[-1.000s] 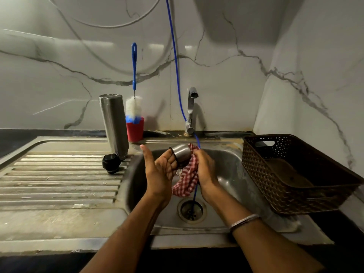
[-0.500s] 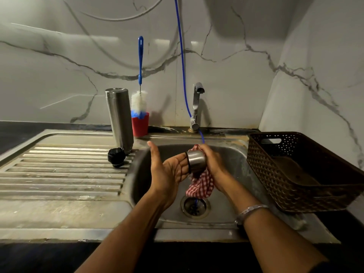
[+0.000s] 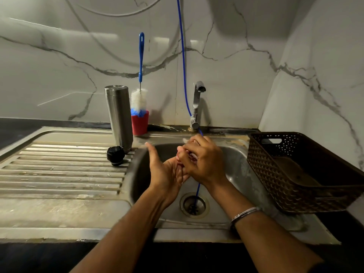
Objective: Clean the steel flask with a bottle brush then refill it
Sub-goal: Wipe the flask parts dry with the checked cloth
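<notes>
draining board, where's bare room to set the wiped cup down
Free: the ribbed draining board left of and in front of the black cap. Crowded: its back right corner, where the steel flask, cap and red cup cluster.

Red-checked cloth mostly hidden inside right hand; its contents untellable.

No readable text, label, brand or number on anything in view.
</notes>
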